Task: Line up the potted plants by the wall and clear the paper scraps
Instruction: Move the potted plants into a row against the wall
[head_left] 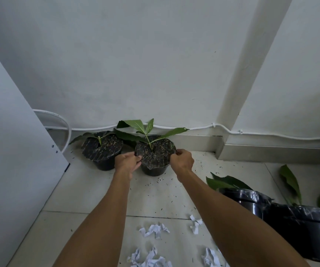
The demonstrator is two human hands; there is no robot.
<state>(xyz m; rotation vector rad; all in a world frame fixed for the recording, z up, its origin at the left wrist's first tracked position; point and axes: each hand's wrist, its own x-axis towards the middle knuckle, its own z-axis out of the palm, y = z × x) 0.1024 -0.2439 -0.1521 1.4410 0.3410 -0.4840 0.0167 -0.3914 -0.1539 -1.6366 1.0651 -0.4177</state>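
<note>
Both hands — left hand (126, 162), right hand (182, 160) — grip the plant pot (154, 158) at nine and three o'clock, fingers clenched on its rim.

The near rim of the right pot (153, 168) is being hidden behind the left hand (126, 162) and right hand (182, 160). The large black pots (299, 226) are being cut off by the right edge, their leaves blurred. The paper scraps (151, 257) are being cropped at the bottom edge.

Black pots (153, 169), green leaves (136, 125), seemingly white paper scraps (153, 229).
</note>
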